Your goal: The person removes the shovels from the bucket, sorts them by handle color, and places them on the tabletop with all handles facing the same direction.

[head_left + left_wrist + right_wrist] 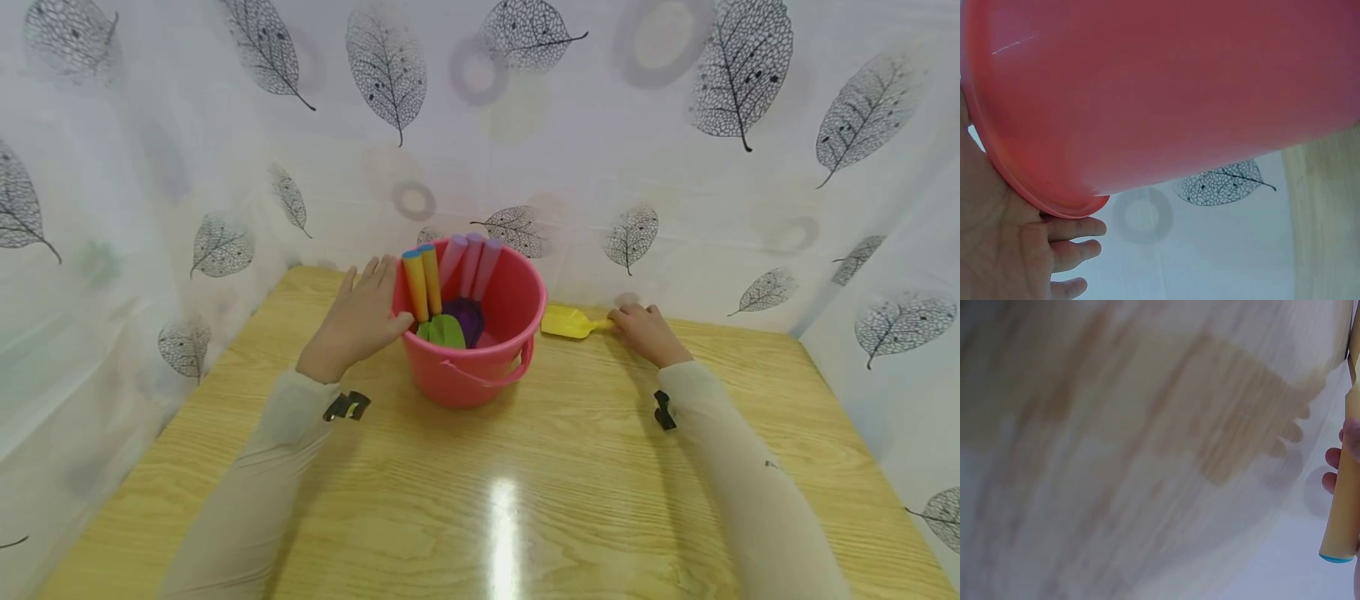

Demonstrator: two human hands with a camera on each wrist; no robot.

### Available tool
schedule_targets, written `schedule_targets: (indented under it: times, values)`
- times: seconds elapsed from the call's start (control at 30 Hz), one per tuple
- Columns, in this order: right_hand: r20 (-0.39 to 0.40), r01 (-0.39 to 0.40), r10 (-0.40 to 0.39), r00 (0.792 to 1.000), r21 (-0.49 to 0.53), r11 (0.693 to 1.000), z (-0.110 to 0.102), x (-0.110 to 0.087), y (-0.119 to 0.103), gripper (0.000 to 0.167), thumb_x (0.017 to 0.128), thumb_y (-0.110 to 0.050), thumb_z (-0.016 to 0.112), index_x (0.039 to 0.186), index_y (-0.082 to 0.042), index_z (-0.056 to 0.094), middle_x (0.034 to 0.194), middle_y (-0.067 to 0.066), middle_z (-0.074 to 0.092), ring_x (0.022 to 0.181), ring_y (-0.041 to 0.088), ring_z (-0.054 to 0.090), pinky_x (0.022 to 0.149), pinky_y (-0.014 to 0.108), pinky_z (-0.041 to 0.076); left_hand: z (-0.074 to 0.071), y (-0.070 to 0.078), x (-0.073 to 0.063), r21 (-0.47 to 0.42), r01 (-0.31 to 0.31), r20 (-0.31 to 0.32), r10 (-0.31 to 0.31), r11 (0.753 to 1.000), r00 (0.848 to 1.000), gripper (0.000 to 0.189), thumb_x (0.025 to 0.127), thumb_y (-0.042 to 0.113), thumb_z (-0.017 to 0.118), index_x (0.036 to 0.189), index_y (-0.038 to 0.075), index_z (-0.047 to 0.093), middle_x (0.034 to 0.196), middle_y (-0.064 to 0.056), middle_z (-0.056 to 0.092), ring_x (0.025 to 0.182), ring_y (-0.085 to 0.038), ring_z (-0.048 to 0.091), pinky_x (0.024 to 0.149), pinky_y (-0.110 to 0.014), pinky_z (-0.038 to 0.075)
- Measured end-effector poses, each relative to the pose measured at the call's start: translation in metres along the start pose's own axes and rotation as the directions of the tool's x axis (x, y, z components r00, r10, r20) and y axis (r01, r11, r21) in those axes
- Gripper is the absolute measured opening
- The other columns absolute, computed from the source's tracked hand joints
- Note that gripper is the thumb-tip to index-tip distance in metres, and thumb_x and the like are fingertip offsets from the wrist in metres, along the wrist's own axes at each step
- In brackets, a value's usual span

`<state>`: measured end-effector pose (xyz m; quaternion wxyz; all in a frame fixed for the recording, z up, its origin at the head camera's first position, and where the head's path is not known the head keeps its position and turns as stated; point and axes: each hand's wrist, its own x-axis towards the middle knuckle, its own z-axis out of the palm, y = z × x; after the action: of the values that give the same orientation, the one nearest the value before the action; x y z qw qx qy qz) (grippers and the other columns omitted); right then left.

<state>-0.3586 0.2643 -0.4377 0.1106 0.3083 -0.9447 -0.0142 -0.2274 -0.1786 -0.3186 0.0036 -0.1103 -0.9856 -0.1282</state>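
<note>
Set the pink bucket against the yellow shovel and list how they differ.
Colour: the bucket is pink; the shovel is yellow.
Size: the bucket is far bigger and deeper than the shovel.
Contact: the left hand rests at the bucket's rim, while the right hand grips the shovel.
Shared: each has one hand on it.

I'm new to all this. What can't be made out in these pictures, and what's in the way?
- Lower ends of the green blades and purple blades: head view, hidden by the front wall of the bucket.
- The bucket's contents: left wrist view, hidden behind its outer wall.
- Most of the right hand: right wrist view, cut off by the right edge.
- Fine grain of the table: right wrist view, blurred.
</note>
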Motion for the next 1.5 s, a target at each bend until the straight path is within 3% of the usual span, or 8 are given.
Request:
schedule_targets:
  times: [0.57, 1.17, 1.5]
  values:
    - [-0.01, 0.043, -0.044, 0.999, -0.07, 0.997, 0.0001, -0.0013, -0.0025, 0.013, 0.088, -0.017, 0.063, 0.094, -0.005, 0.06, 0.077, 0.01, 0.056, 0.068, 0.026, 0.051, 0.066, 0.049, 0.042, 0.0022, -0.0017, 0.0006, -0.003, -0.006, -0.014, 0.006, 1.0, 1.0, 0.077, 0.091, 0.032, 0.044, 0.148, -0.006, 0.008, 0.157, -0.022, 0.011, 0.145, -0.04, 0.007, 0.118, -0.056, 0.0]
    - [-0.026, 0.056, -0.06, 0.998, -0.128, 0.99, 0.0071, 0.0002, -0.0004, 0.015, 0.087, -0.017, 0.064, 0.081, -0.006, 0.056, 0.073, 0.01, 0.052, 0.062, 0.025, 0.046, 0.059, 0.043, 0.038, 0.0014, -0.0018, -0.0003, -0.006, -0.016, -0.025, 0.016, 1.0, 1.0, 0.078, 0.091, 0.032, 0.045, 0.148, -0.006, 0.009, 0.156, -0.022, 0.012, 0.145, -0.04, 0.008, 0.117, -0.056, 0.001]
    - [0.03, 0.049, -0.046, 0.998, -0.128, 0.991, 0.0085, 0.0019, 0.0011, 0.014, 0.087, -0.018, 0.062, 0.084, -0.005, 0.059, 0.076, 0.012, 0.053, 0.067, 0.027, 0.049, 0.062, 0.046, 0.041, 0.002, -0.0021, 0.0004, -0.006, -0.014, -0.017, 0.014, 1.0, 1.0, 0.078, 0.091, 0.032, 0.045, 0.148, -0.005, 0.008, 0.157, -0.022, 0.011, 0.145, -0.04, 0.007, 0.117, -0.056, 0.0]
